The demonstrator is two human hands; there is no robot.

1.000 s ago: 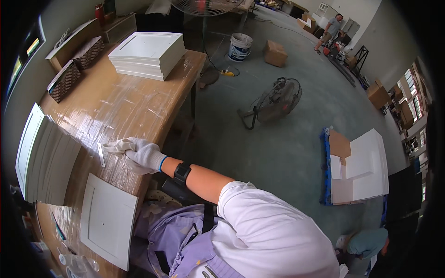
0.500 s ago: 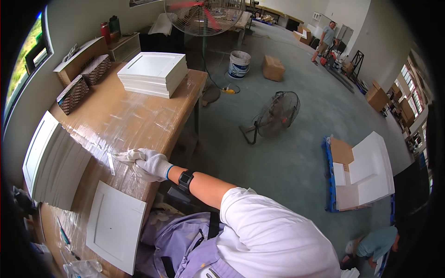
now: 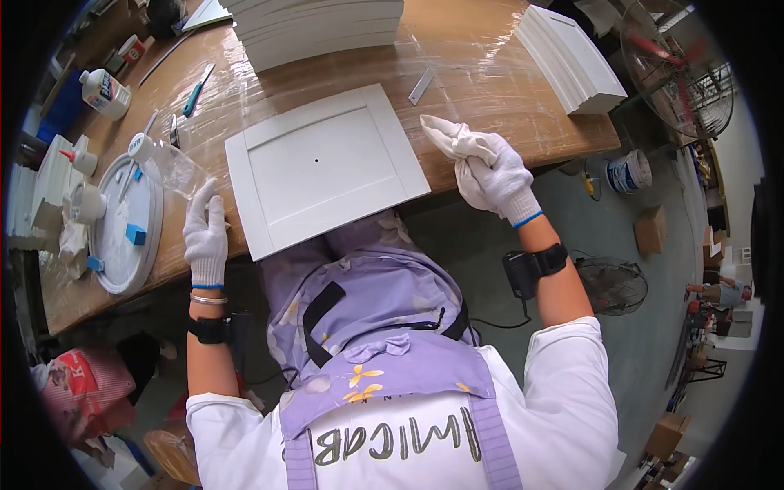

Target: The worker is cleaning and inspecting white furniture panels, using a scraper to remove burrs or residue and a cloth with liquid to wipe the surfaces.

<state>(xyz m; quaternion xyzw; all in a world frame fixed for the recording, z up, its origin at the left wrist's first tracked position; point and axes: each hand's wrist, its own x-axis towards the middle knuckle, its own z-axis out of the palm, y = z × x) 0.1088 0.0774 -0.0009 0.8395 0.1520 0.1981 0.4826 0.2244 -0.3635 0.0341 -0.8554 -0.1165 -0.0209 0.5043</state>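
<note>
My right hand (image 3: 500, 181), in a white knit glove, is closed around a bunched cream cloth (image 3: 457, 143) beside the right edge of a white framed panel (image 3: 322, 167). The panel lies on the wrapped table in front of me, a small dark dot at its middle. To its left, my gloved left hand (image 3: 205, 233) has its fingers stretched out and apart. Its fingertips are at the near end of a clear plastic bottle (image 3: 178, 170) with a white cap, tilted toward a round white tray; whether they touch it I cannot tell.
Stacks of white panels stand at the table's far side (image 3: 318, 28) and right end (image 3: 572, 65). A small metal strip (image 3: 421, 86), a teal knife (image 3: 196, 94) and a white bottle (image 3: 104, 94) lie or stand about. The round tray (image 3: 122, 237) holds blue blocks. Fans stand to the right.
My view has swung from the right back to the table. My left hand now shows, near the clear bottle. The right hand still grips the cloth.
</note>
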